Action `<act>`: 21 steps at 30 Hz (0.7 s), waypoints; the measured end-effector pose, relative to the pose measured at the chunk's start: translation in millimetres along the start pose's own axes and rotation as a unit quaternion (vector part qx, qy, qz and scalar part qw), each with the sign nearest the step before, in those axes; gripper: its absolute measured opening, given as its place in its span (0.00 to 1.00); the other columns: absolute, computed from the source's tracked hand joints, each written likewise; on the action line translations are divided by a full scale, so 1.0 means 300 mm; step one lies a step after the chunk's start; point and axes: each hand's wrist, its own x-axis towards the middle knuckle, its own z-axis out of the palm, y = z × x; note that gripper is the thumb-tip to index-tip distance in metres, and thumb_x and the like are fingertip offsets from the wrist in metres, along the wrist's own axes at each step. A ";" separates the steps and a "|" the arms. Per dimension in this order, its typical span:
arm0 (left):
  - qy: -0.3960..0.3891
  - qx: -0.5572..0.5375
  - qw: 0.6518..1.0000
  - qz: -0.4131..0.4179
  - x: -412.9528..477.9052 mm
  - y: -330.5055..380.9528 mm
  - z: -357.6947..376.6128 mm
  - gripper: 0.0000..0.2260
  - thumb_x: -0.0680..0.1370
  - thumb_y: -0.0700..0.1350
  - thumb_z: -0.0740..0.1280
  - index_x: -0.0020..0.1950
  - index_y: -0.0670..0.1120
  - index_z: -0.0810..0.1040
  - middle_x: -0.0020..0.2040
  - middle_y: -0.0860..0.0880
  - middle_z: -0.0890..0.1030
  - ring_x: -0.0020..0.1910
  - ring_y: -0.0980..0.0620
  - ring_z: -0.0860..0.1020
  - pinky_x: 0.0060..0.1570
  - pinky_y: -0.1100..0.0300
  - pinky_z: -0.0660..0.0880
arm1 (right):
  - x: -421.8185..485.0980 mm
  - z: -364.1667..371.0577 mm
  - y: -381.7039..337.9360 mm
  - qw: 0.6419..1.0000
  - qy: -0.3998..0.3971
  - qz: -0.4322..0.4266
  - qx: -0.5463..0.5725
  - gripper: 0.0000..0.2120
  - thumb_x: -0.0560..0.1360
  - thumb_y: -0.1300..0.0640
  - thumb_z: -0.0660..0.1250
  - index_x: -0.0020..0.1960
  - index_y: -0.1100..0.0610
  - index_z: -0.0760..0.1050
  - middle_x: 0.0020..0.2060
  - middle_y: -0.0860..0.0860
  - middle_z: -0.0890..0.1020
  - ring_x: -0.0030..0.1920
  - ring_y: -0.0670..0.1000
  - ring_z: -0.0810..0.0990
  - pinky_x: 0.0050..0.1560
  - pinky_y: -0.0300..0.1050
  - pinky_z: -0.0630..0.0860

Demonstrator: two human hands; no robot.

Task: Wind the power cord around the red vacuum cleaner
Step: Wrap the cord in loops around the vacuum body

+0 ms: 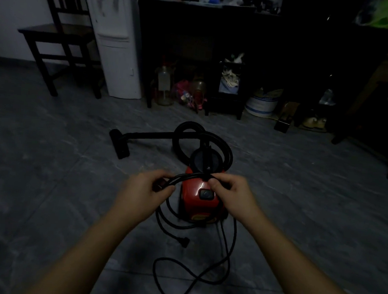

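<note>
Both hands, left [148, 189] and right [229, 193], pinch several strands of power cord [191, 177] crosswise, apparently directly above the red vacuum cleaner [198, 204].

Room is dim, detail is poor. Left hand [147, 189] and right hand [228, 190] cover parts of the power cord [193, 176], so the number of bunched strands can't be counted. Right hand hides the near right top corner of the red vacuum cleaner [196, 199]. Items under the dark table [197, 20] are too murky to identify. Both forearms are cut off at the bottom edge.
</note>
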 end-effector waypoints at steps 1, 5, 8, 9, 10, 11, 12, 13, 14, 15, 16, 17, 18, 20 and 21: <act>-0.007 -0.002 1.000 0.004 -0.002 0.009 0.003 0.09 0.74 0.47 0.73 0.52 0.58 0.83 0.43 0.58 0.84 0.43 0.62 0.81 0.47 0.58 0.81 | -0.002 0.003 -0.001 1.000 -0.006 -0.004 -0.017 0.09 0.79 0.61 0.67 0.56 0.58 0.84 0.50 0.57 0.86 0.52 0.57 0.85 0.56 0.51 0.81; -0.055 -0.018 0.998 0.014 -0.008 0.057 0.019 0.08 0.74 0.46 0.75 0.48 0.60 0.83 0.40 0.58 0.85 0.41 0.63 0.81 0.42 0.65 0.78 | -0.017 0.027 -0.011 0.993 -0.052 -0.035 -0.095 0.09 0.78 0.60 0.69 0.56 0.58 0.84 0.50 0.51 0.87 0.54 0.49 0.84 0.60 0.49 0.79; -0.084 -0.020 0.996 0.015 -0.006 0.075 0.024 0.08 0.75 0.44 0.74 0.45 0.58 0.83 0.37 0.54 0.85 0.35 0.59 0.82 0.40 0.60 0.80 | -0.023 0.045 -0.013 0.987 -0.076 -0.051 -0.130 0.09 0.77 0.59 0.70 0.56 0.56 0.84 0.50 0.49 0.86 0.54 0.46 0.83 0.60 0.51 0.79; -0.081 -0.025 0.996 0.014 -0.005 0.077 0.022 0.09 0.75 0.43 0.74 0.44 0.59 0.83 0.36 0.53 0.85 0.35 0.58 0.82 0.39 0.61 0.80 | -0.023 0.048 -0.014 0.987 -0.077 -0.051 -0.128 0.09 0.77 0.58 0.70 0.56 0.56 0.84 0.50 0.49 0.86 0.54 0.46 0.83 0.61 0.51 0.79; -0.075 -0.038 0.996 0.009 -0.005 0.077 0.019 0.11 0.75 0.42 0.74 0.43 0.60 0.82 0.36 0.54 0.85 0.34 0.58 0.83 0.38 0.63 0.80 | -0.022 0.049 -0.015 0.988 -0.078 -0.052 -0.121 0.09 0.77 0.58 0.70 0.56 0.56 0.84 0.50 0.48 0.86 0.55 0.46 0.83 0.61 0.52 0.79; -0.068 -0.050 0.996 0.006 -0.006 0.078 0.016 0.12 0.74 0.41 0.74 0.42 0.61 0.82 0.37 0.56 0.85 0.34 0.58 0.83 0.37 0.66 0.79 | -0.021 0.049 -0.014 0.989 -0.076 -0.052 -0.113 0.09 0.77 0.57 0.70 0.56 0.55 0.84 0.50 0.48 0.86 0.55 0.46 0.83 0.61 0.52 0.79; -0.061 -0.058 0.996 0.004 -0.006 0.079 0.013 0.13 0.74 0.41 0.74 0.42 0.62 0.82 0.37 0.59 0.85 0.34 0.58 0.83 0.36 0.67 0.79 | -0.020 0.046 -0.012 0.990 -0.074 -0.053 -0.105 0.09 0.77 0.57 0.70 0.56 0.55 0.84 0.50 0.48 0.86 0.54 0.46 0.83 0.61 0.51 0.79; -0.052 -0.064 0.997 0.002 -0.005 0.080 0.009 0.13 0.74 0.41 0.74 0.42 0.62 0.82 0.38 0.60 0.85 0.33 0.57 0.83 0.37 0.67 0.79 | -0.018 0.042 -0.009 0.991 -0.073 -0.052 -0.097 0.09 0.77 0.56 0.70 0.56 0.54 0.83 0.49 0.47 0.86 0.54 0.46 0.83 0.60 0.50 0.79; -0.040 -0.075 0.996 -0.003 -0.003 0.081 0.004 0.13 0.74 0.40 0.74 0.42 0.61 0.82 0.38 0.59 0.85 0.33 0.56 0.84 0.36 0.66 0.79 | -0.016 0.036 -0.005 0.992 -0.070 -0.049 -0.088 0.08 0.78 0.55 0.70 0.56 0.53 0.83 0.48 0.47 0.86 0.53 0.46 0.83 0.59 0.49 0.80; -0.025 -0.093 0.995 -0.010 -0.001 0.079 -0.003 0.12 0.74 0.40 0.74 0.43 0.59 0.83 0.38 0.58 0.85 0.33 0.55 0.84 0.36 0.66 0.80 | -0.014 0.029 -0.002 0.994 -0.068 -0.045 -0.078 0.08 0.78 0.54 0.69 0.55 0.51 0.83 0.47 0.46 0.86 0.52 0.45 0.83 0.58 0.46 0.80; -0.007 -0.114 0.993 -0.021 0.002 0.076 -0.011 0.11 0.74 0.39 0.74 0.43 0.57 0.84 0.38 0.56 0.86 0.33 0.54 0.85 0.35 0.66 0.80 | -0.011 0.021 0.003 0.995 -0.064 -0.041 -0.067 0.07 0.79 0.54 0.68 0.54 0.49 0.83 0.46 0.45 0.86 0.51 0.45 0.84 0.55 0.43 0.80; 0.009 -0.138 0.990 -0.034 0.005 0.072 -0.020 0.09 0.74 0.38 0.74 0.43 0.54 0.84 0.38 0.53 0.86 0.33 0.52 0.85 0.34 0.65 0.79 | -0.011 0.015 0.005 0.996 -0.058 -0.040 -0.056 0.07 0.79 0.55 0.67 0.52 0.47 0.83 0.45 0.44 0.86 0.50 0.44 0.84 0.52 0.39 0.79; 0.021 -0.163 0.985 -0.052 0.008 0.068 -0.027 0.07 0.75 0.38 0.73 0.44 0.51 0.85 0.38 0.50 0.86 0.34 0.51 0.85 0.33 0.65 0.79 | -0.010 0.011 0.005 0.997 -0.051 -0.039 -0.045 0.09 0.79 0.56 0.67 0.50 0.45 0.83 0.45 0.43 0.86 0.49 0.42 0.84 0.50 0.35 0.78; 0.030 -0.207 0.974 -0.090 0.012 0.062 -0.033 0.03 0.75 0.39 0.73 0.47 0.46 0.85 0.39 0.47 0.86 0.35 0.49 0.86 0.33 0.61 0.80 | -0.008 0.007 0.003 0.998 -0.044 -0.037 -0.031 0.12 0.80 0.58 0.66 0.48 0.42 0.82 0.44 0.39 0.86 0.48 0.39 0.83 0.48 0.31 0.76; 0.030 -0.222 0.969 -0.104 0.014 0.062 -0.031 0.03 0.75 0.39 0.73 0.48 0.45 0.84 0.40 0.45 0.86 0.36 0.48 0.86 0.34 0.58 0.80 | -0.006 0.008 0.002 0.998 -0.043 -0.035 -0.028 0.11 0.80 0.58 0.66 0.49 0.43 0.82 0.44 0.39 0.86 0.48 0.40 0.83 0.48 0.32 0.76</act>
